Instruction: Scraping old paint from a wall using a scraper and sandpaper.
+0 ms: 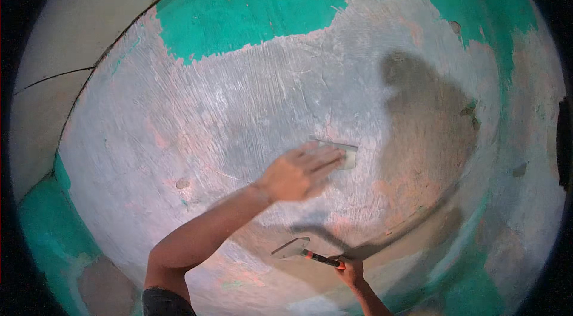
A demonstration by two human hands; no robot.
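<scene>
Nearest the lens, my left forearm rises from the lower centre of the frame toward the middle, ending at my left hand [296, 171], whose fingers lie nearly flat and extended, pressing a small pale scraper blade [341, 152] against the wall [197, 113]. That blade sits just right of frame centre; only its thin upper edge and right end show past my fingertips, with the long axis running roughly left to right, tilted slightly downward toward the right. My right hand [351, 270] sits at the lower centre-right, fingers closed around the dark handle of a putty knife [304, 251]. This tool has a red collar between handle and blade, and a flat grey metal blade that widens toward its tip. Its long axis runs from lower right to upper left, the blade pointing toward the left of the frame, close to the wall surface; contact cannot be confirmed. Grey plaster streaked with fine scrape marks and pinkish patches covers the middle of the wall, with turquoise paint remaining along the top, right and lower-left margins.
</scene>
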